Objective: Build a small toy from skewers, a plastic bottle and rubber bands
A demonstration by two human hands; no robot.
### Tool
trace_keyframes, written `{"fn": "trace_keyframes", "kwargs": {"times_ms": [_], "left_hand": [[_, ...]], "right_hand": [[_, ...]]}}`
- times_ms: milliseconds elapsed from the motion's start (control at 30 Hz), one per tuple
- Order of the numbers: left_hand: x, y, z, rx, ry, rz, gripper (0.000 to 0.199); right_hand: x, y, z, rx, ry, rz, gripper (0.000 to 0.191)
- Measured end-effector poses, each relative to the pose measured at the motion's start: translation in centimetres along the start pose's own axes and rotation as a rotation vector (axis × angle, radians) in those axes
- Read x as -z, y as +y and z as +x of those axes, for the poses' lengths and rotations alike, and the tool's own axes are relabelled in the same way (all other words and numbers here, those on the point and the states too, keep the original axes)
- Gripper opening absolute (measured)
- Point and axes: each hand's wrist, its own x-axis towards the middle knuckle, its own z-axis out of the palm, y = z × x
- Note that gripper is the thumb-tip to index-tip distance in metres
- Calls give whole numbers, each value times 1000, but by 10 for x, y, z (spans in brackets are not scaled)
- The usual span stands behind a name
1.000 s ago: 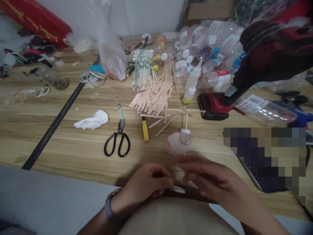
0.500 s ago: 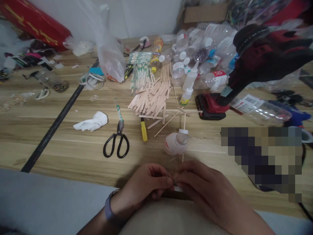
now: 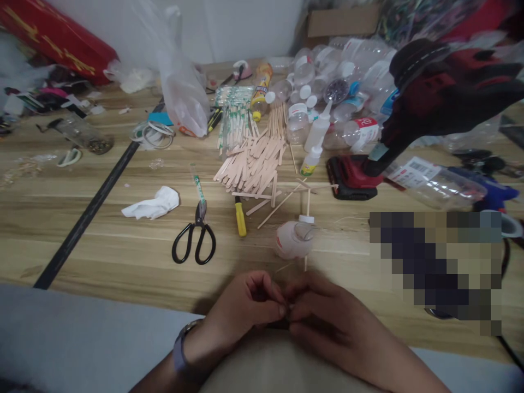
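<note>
My left hand (image 3: 249, 303) and my right hand (image 3: 327, 316) meet at the table's front edge, close to my body. Thumb and fingers of each are pinched together, fingertips touching. Whatever small piece lies between them is hidden by the fingers. Just beyond stands a cut piece of clear plastic bottle (image 3: 290, 240) with an open side. Behind that, a thin wooden stick (image 3: 308, 202) rises from a white bottle cap (image 3: 307, 219). Black-handled scissors (image 3: 194, 243) and a yellow-handled screwdriver (image 3: 240, 219) lie farther left.
A heap of craft sticks (image 3: 254, 164) covers the middle of the table. Two glue bottles (image 3: 311, 159) stand beside a red and black cordless power tool (image 3: 354, 174). Plastic bottles (image 3: 327, 65) pile up behind. A crumpled tissue (image 3: 153, 203) lies at left, a pixelated object (image 3: 442, 256) at right.
My right hand's fingers have shifted and curled slightly around the meeting point; a pale bit seen below them earlier is now hidden. The things on the table have stayed in place.
</note>
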Motion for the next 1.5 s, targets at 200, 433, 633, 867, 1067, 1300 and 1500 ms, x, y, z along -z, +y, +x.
{"fn": "trace_keyframes", "kwargs": {"times_ms": [200, 433, 633, 867, 1067, 1300, 1500], "left_hand": [[-3, -2, -4, -234, 106, 264, 12], [3, -8, -3, -926, 209, 862, 18], [4, -8, 1, -1131, 168, 921, 25], [6, -18, 5, -862, 210, 758, 16], [4, -25, 4, -584, 246, 546, 8], [3, -22, 4, -642, 250, 515, 13], [4, -23, 4, -624, 244, 486, 11]], "right_hand": [[-10, 8, 1, -172, 120, 198, 12], [-20, 6, 14, -390, 193, 514, 16], [-23, 9, 18, -449, 190, 705, 21], [-25, 9, 16, -442, 247, 575, 13], [-25, 10, 15, -421, 308, 672, 20], [-23, 13, 13, -413, 216, 632, 23], [-23, 12, 11, -350, 282, 596, 30]]}}
